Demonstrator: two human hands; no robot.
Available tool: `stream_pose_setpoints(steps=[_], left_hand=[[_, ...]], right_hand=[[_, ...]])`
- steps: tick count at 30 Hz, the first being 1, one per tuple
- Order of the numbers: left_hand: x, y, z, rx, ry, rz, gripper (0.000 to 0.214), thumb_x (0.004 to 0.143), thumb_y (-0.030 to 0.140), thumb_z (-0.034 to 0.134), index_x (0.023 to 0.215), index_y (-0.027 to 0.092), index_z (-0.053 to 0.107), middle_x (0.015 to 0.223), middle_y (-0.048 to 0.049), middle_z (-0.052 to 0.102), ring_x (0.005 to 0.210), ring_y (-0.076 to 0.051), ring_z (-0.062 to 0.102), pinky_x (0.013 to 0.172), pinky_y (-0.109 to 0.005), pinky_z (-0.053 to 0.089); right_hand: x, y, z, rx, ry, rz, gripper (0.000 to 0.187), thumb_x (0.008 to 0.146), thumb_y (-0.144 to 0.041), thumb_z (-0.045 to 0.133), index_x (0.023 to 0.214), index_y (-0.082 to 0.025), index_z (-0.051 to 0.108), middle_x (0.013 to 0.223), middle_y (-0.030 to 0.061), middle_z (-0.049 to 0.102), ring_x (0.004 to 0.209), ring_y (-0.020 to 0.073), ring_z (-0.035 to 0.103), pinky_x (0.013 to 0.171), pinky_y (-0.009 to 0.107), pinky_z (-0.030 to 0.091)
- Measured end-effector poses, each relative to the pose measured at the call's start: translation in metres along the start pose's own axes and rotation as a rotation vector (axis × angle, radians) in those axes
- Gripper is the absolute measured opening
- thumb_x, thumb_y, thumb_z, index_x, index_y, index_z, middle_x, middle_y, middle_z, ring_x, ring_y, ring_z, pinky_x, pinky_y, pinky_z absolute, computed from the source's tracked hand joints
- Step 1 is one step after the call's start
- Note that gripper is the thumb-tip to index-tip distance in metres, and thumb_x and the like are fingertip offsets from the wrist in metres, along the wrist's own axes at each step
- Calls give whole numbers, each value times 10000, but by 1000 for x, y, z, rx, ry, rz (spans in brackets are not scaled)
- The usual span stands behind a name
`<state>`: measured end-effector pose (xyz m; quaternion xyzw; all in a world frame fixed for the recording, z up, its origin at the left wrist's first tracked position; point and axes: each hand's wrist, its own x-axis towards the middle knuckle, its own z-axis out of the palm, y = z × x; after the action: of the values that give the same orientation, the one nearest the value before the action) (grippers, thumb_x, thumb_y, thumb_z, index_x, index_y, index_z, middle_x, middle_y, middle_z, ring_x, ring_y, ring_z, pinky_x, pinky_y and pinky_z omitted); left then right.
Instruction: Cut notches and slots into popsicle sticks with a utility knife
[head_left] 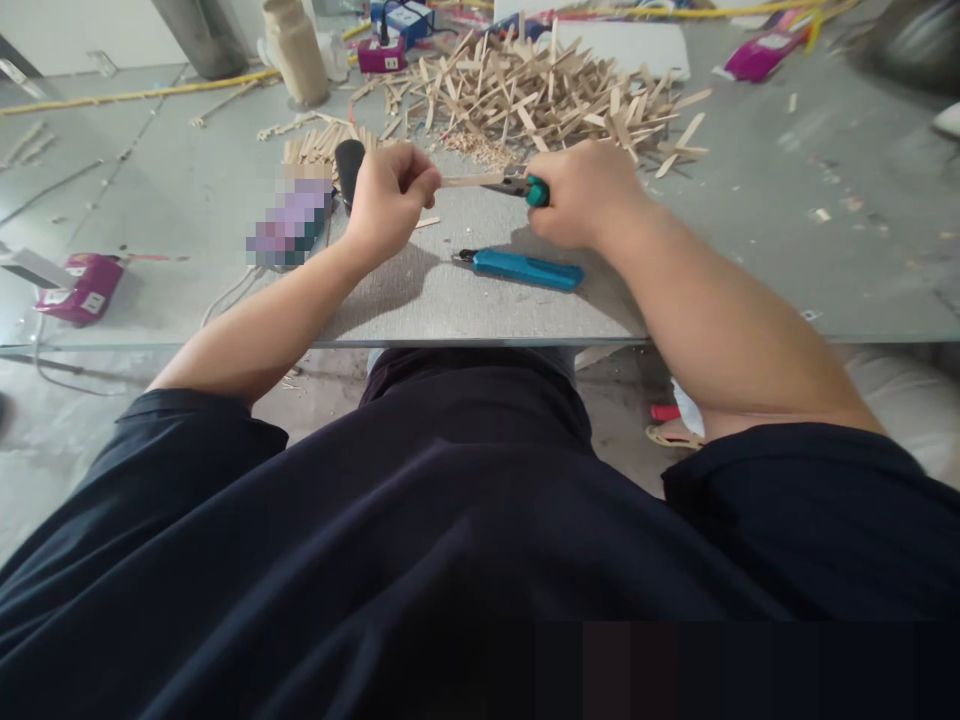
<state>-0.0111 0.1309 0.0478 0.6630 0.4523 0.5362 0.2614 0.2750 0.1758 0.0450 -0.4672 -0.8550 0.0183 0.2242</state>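
Observation:
My left hand (394,190) pinches the left end of a thin wooden craft stick (469,181) between thumb and fingers. Wrapped around the green-handled pliers (537,191), my right hand (589,190) holds them so that their dark jaws meet the stick's right end. Whether the jaws grip the stick or only touch it, I cannot tell. A blue utility knife or cutter (525,270) lies on the table below both hands. Just behind my left hand stands a black cylinder (349,170), partly hidden. One small stick piece (427,222) rests on the tabletop under the held stick.
Beyond my hands a big heap of craft sticks (525,90) spreads out, with wood shavings (480,148) at its front. A blurred phone-like object (291,222) and a purple socket block (82,288) lie left. A jar (296,50) stands behind. The table's edge (480,342) runs before my torso.

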Motion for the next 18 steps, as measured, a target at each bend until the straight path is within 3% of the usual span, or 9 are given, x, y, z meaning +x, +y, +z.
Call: stream_pose_setpoints(steps=[7,11,15,18], left_hand=[[-6,1,3,-156,-108,-116,362,1034,76,665,739,274,599,619,55,641,660,-120,378,730,-371,321],[-6,-2,4,-227,-141,-138,347,1067,118,656,770,289,607,628,59,663,662,-125,371,770,-378,350],[-7,3,7,-248,-113,-176,331,1078,166,675,757,238,644,639,17,643,596,-98,458,678,-338,375],[-10,12,9,-265,-132,-210,346,1113,136,646,772,198,626,620,38,611,542,-62,512,594,-258,364]], right_hand=[[2,2,8,59,48,-78,395,858,-780,753,890,-407,630,866,79,721,932,390,590,805,605,425],[0,-5,5,54,39,-83,378,862,-713,744,898,-382,564,934,88,718,936,383,578,791,604,414],[-1,-17,1,52,67,-71,326,848,-635,744,937,-390,549,1018,97,727,1015,402,573,842,625,414],[-2,-24,-1,53,87,-30,279,842,-601,733,923,-411,545,1093,98,747,1095,423,572,901,639,395]])
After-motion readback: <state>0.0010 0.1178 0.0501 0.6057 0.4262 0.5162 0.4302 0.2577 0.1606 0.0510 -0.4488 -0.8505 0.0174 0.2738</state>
